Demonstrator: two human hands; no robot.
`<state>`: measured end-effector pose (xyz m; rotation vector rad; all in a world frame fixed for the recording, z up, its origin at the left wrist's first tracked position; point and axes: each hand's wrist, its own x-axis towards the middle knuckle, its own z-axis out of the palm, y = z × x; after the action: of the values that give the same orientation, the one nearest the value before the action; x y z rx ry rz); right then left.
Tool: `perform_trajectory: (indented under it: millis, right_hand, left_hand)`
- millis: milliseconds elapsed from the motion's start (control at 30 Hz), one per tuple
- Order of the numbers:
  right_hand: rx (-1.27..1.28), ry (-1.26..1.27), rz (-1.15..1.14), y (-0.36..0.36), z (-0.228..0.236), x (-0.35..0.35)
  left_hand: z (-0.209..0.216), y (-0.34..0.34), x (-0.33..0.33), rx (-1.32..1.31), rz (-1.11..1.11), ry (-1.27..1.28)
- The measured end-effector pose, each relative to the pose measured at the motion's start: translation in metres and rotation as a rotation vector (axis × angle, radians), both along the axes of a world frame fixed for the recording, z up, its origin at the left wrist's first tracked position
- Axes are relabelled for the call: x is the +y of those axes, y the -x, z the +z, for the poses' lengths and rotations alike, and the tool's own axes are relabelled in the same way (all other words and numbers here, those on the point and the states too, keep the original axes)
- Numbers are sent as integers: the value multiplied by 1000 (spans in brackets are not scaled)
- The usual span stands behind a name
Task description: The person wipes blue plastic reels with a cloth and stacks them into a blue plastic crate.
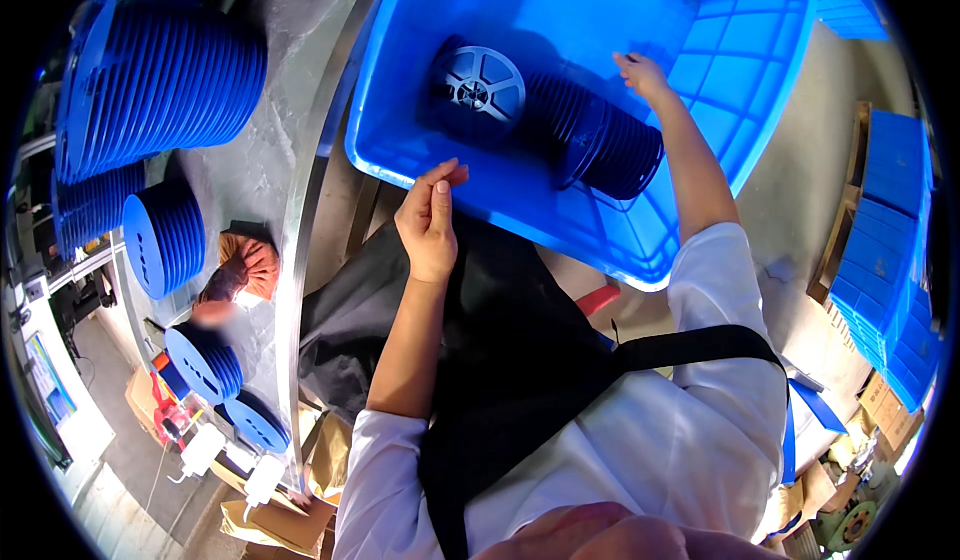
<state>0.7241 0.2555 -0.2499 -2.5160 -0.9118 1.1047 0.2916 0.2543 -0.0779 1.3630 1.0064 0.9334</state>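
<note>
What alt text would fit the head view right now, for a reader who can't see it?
A person in a white shirt and black apron reaches the right hand into a blue bin, onto a row of dark reels lying on its floor. The left hand grips the bin's near rim. Stacks of blue reels sit on a grey table to the left.

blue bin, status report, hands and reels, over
Left hand gripping near rim of blue bin. Right hand open, fingers on row of blue reels inside. Nothing blocking the reels.
</note>
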Motion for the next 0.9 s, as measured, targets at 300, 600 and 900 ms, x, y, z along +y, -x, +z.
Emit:
perform_trajectory:
  millis: [300,600,900]
  right_hand:
    - [367,-269,-407,158,103,-59]
    - [735,-465,-616,164,81,-89]
    - [164,-423,-375,96,156,-104]
  left_hand:
    - [-1,24,-6,-55,33,3]
    - [1,45,-17,-166,78,-48]
    - [-2,55,-20,-213,134,-95]
